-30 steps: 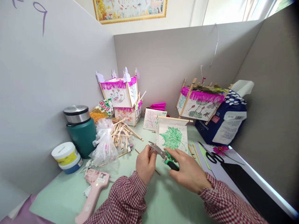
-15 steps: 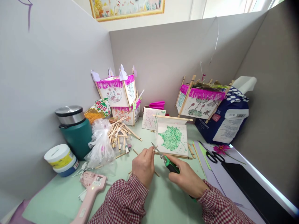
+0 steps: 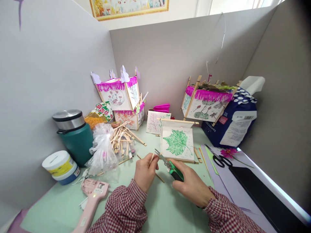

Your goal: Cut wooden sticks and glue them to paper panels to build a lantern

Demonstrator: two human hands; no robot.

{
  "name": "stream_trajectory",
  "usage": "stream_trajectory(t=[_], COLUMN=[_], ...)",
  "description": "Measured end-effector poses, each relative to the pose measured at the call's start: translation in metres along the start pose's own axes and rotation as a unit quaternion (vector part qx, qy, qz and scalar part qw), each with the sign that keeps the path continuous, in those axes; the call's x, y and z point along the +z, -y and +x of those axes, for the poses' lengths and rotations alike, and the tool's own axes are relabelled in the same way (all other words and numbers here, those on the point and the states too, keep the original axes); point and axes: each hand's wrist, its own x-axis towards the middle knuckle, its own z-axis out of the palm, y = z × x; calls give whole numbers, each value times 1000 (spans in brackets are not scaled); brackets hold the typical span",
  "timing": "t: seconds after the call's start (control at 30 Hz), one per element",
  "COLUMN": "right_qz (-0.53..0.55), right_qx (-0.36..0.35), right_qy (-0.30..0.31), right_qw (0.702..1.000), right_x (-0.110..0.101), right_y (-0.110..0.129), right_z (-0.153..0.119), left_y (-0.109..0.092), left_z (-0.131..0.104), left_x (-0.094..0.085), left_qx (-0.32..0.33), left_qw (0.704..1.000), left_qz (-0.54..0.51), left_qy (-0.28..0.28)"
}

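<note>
My left hand [image 3: 145, 173] is closed, pinching a thin wooden stick [image 3: 152, 158] whose pale end pokes up between the fingers. My right hand [image 3: 193, 182] is wrapped around the green and black handles of the pruning shears [image 3: 175, 171]. Their metal blades point up and left, slightly apart, right beside my left fingertips. Whether they touch the stick, I cannot tell. Behind the shears a white panel with a green leaf print [image 3: 177, 142] leans, edged with wooden sticks. Another thin stick [image 3: 159, 177] lies on the table between my hands.
At left are a pink glue gun [image 3: 93, 197], a white tub [image 3: 58, 161], a green flask [image 3: 75, 139], a plastic bag [image 3: 103, 145] and a stick pile [image 3: 123, 136]. Paper lanterns [image 3: 119, 97] stand behind. Black scissors [image 3: 222, 160], a flower [image 3: 228, 152] and a black slab [image 3: 257, 191] lie right.
My left hand has turned, so the stick's end now shows above its fingers. The shears have stayed close to it. The whole view has shifted slightly.
</note>
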Motion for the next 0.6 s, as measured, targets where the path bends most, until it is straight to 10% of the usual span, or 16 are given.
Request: stream_trajectory(t=[0.6], right_qz=[-22], right_qx=[-10], right_qy=[-34], right_qw=[999], right_x=[9], right_y=[-7], right_z=[2], left_y=[1], left_z=[-2], left_x=[6], left_qx=[50], left_qw=[992], left_qz=[104], left_qy=[-40])
